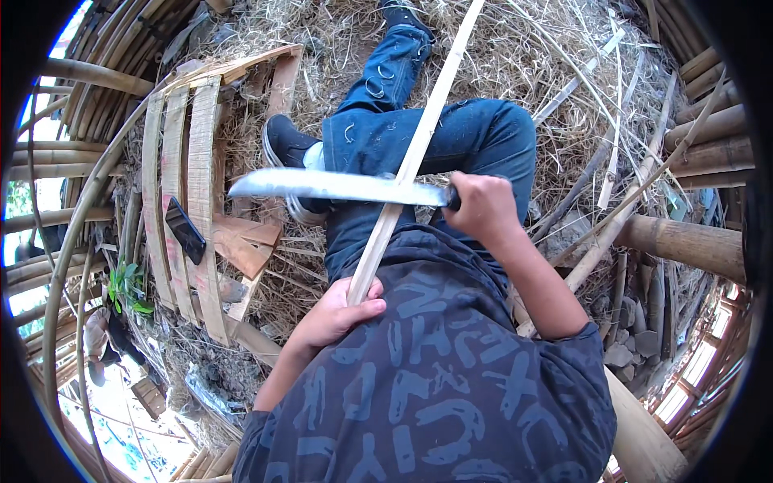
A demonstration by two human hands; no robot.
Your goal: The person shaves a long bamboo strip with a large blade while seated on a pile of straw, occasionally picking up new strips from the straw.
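Wood strip (424,133), low end pinched by L hand (328,316) fingers, R hand (485,208) fingers gripping machete (322,184) by hdl

Two bare hands, seen from above the person's own torso. The left hand (342,310) sits low against the belly, closed in a grip, its thumb laid across and pointing right; the left forearm (282,374) rises to it from the lower left. The right hand (483,205) is farther forward, fingers wrapped in a fist, with the right forearm (543,278) slanting up and inward from a bent elbow. The right knee (514,141) is bent outward, its shin crossing the left leg (394,68), which stretches forward.
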